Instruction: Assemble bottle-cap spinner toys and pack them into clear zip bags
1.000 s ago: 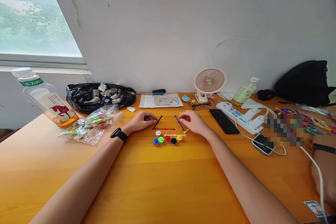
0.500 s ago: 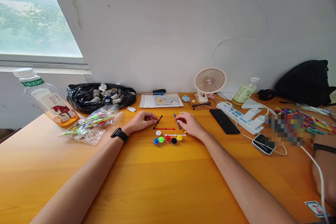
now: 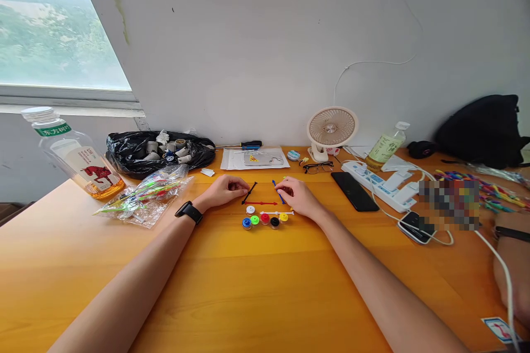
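Note:
My left hand (image 3: 227, 190), with a black watch on its wrist, rests on the table with its fingers closed at the middle of a slanted black plastic arrow (image 3: 250, 192). Opposite it, my right hand (image 3: 298, 194) pinches a slim blue plastic arrow (image 3: 280, 194), partly hidden by the fingers. A red arrow (image 3: 260, 203) lies crosswise between the two hands. Nearer to me is a white arrow (image 3: 271, 213). Around it stand small round spinner bases: white (image 3: 250, 210), blue (image 3: 247, 223), green (image 3: 255, 220), red (image 3: 265, 219), black (image 3: 274, 222) and yellow (image 3: 284, 218).
Left are a tea bottle (image 3: 78, 160), a clear plastic bag (image 3: 144, 196) and a black bag (image 3: 124, 151). Behind are papers (image 3: 232, 160), glasses (image 3: 318, 167) and a fan (image 3: 331, 128). To the right lie a phone (image 3: 354, 191), a power strip (image 3: 372, 182) and another person's arm (image 3: 511, 265).
The far end of the blue arrow has shifted slightly to the left in my right hand. My left hand and the black arrow look unmoved.

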Motion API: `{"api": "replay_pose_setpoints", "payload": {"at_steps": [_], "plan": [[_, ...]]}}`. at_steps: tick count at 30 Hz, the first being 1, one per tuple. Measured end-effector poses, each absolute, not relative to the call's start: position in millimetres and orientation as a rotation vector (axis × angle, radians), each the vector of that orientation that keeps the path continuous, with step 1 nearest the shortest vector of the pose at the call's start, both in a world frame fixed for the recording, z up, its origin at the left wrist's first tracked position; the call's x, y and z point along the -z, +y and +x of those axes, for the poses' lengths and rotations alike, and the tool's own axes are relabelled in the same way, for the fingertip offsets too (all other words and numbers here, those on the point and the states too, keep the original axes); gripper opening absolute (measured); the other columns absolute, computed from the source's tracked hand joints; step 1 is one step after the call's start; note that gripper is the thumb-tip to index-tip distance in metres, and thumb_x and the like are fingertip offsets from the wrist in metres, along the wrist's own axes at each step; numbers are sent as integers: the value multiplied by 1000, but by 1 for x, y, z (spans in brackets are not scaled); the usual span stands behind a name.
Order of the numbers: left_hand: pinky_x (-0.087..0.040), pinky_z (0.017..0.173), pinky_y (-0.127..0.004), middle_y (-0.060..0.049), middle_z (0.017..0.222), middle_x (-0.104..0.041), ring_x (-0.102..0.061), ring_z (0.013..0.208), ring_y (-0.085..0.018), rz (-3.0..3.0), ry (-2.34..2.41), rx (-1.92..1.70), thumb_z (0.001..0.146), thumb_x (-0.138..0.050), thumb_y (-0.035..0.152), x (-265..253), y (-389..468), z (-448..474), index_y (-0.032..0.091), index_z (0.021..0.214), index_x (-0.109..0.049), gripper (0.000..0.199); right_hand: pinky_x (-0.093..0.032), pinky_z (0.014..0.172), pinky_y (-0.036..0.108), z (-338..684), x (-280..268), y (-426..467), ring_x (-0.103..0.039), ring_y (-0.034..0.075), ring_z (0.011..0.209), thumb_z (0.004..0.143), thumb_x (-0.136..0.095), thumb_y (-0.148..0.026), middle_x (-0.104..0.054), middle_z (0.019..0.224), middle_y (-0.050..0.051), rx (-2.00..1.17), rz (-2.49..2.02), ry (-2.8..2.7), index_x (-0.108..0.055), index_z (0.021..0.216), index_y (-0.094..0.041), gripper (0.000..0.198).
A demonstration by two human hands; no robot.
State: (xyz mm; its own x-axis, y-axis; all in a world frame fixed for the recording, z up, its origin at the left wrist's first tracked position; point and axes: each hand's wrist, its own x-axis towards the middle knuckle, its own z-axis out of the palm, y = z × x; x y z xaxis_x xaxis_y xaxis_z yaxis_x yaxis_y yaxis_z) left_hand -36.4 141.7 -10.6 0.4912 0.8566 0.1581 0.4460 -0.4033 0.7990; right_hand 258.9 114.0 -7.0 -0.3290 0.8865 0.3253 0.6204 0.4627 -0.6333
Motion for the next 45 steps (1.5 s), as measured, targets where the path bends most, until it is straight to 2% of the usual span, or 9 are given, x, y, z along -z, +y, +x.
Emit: {"api": "replay_pose_setpoints", "payload": {"at_steps": [27,45], "plan": [[-38,59,-25,-3,73,-67,-54,66,-15,2047,1080,-728,88,-70,56,13,143,-37,17,104,-81,44,-48,71,30,255,13,120,-60,16,73,91,-64,-14,-69,92,6,-515,-1240,-2041,-76,93,-17,12],[-38,58,-25,-2,72,-67,-53,65,-14,2057,1069,-730,90,-69,53,13,143,-37,16,105,-81,42,-49,74,31,255,14,120,-64,17,76,93,-63,-16,-73,96,7,-521,-1184,-2099,-80,96,-18,17]]}}
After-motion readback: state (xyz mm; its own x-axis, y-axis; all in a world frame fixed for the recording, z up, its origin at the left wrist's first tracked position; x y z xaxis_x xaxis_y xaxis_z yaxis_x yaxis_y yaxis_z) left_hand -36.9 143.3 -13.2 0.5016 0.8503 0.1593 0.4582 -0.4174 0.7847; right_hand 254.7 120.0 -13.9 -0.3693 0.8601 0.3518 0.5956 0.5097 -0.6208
